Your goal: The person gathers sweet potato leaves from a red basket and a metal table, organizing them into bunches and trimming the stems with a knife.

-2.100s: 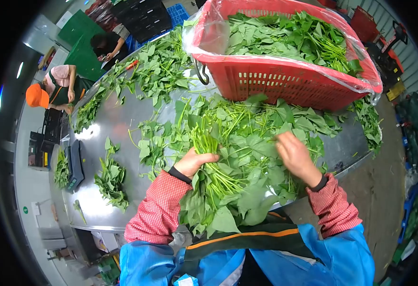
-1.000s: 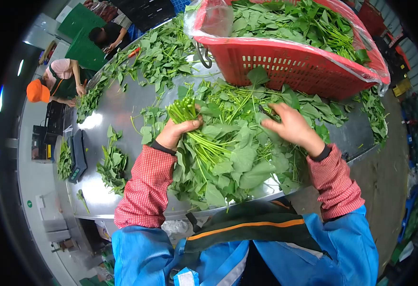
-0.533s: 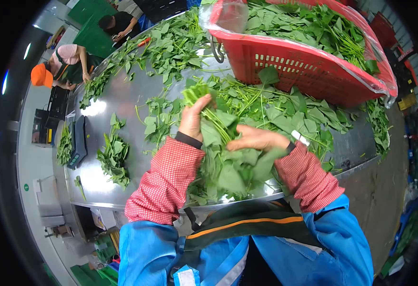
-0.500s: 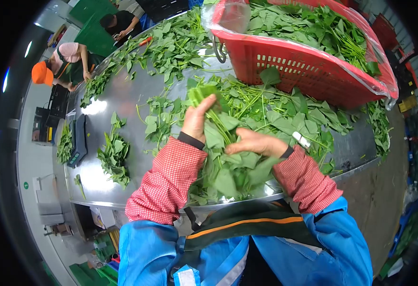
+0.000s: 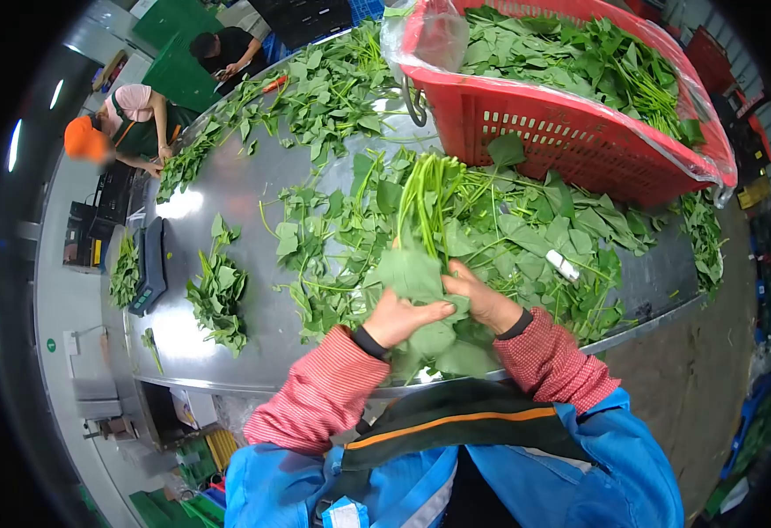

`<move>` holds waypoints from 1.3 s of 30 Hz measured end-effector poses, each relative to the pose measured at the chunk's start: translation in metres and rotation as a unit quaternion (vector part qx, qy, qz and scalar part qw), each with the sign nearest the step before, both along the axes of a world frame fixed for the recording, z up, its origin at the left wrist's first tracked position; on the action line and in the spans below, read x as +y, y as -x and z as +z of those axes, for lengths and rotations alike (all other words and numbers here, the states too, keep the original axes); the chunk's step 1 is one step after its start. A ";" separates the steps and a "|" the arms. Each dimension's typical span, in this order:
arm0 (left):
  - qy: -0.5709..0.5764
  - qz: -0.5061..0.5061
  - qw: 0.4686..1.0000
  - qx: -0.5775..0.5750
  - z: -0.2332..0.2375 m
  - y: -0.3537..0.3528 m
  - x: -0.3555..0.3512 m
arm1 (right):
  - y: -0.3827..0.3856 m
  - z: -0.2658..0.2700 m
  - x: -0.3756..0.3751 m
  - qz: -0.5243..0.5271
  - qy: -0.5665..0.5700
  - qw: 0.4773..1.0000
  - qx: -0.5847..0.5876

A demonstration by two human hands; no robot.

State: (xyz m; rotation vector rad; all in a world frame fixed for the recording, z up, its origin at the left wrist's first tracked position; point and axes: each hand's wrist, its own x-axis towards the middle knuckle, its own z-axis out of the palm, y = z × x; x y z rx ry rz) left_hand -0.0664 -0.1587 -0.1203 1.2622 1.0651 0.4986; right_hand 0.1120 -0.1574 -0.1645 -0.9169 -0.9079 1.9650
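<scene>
A bunch of leafy green stems (image 5: 427,207) is held upright in front of me, stems pointing away and leaves toward my body. My left hand (image 5: 401,319) closes round its leafy lower part, thumb lying across the leaves. On the other side my right hand (image 5: 484,299) also grips the bunch, with some fingers hidden behind leaves. Loose greens (image 5: 526,224) lie spread on the metal table (image 5: 253,189) around and beyond both hands. Among them, right of my right hand, is a small white object (image 5: 562,265) whose kind I cannot make out.
A red plastic crate (image 5: 570,132) lined with clear film and filled with greens stands at the far right. Small bunches (image 5: 218,295) and a dark scale (image 5: 148,264) are on the left. Two people work at the far left, one in an orange cap (image 5: 84,139).
My left hand has moved down from the stems to the leafy part, nearer my body. The bunch has turned more upright, and my right hand has shifted slightly right and lower.
</scene>
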 end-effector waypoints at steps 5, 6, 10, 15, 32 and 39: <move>-0.243 0.137 0.959 0.059 0.002 0.002 -0.017 | -0.005 0.011 0.025 0.185 -0.181 0.919 -0.297; -0.321 0.151 0.924 0.140 0.017 0.002 -0.014 | -0.008 0.022 0.029 0.244 -0.124 0.912 -0.306; -0.440 0.125 0.850 0.263 -0.008 0.010 -0.011 | 0.009 0.026 -0.001 0.185 -0.034 0.981 0.048; -0.425 0.147 0.855 0.260 0.026 0.032 0.007 | -0.005 0.030 -0.003 0.289 -0.134 0.872 -0.371; -0.440 0.029 0.821 0.363 0.056 0.064 0.016 | -0.012 0.105 0.019 -0.240 -0.551 0.574 -0.556; -0.388 0.069 0.841 0.370 0.043 0.097 0.004 | -0.039 0.093 0.029 -0.268 -0.339 0.857 -0.281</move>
